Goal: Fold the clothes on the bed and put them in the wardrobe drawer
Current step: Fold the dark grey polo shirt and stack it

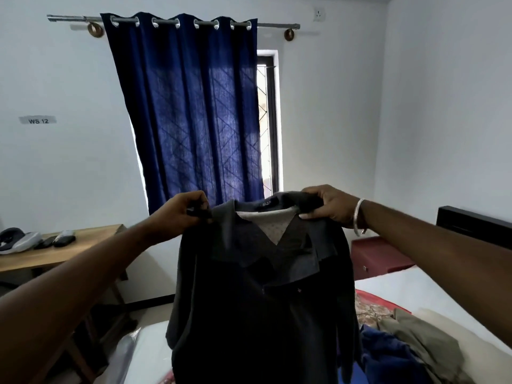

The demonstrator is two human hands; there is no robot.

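Dark grey collared shirt (257, 300) held up over the white bed (415, 295).
Left hand (180, 214) and right hand (332, 207) each pinch a shoulder; it hangs open-fronted.

Two hands, left (181, 210) and right (331, 207), at 12 o'clock; one shirt (260, 295); one curtain (194, 106); one table (55, 250).

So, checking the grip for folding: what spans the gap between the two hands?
In the head view, the dark shirt's collar, with its pale inner lining, stretches between the left hand and the right hand, each gripping a shoulder.
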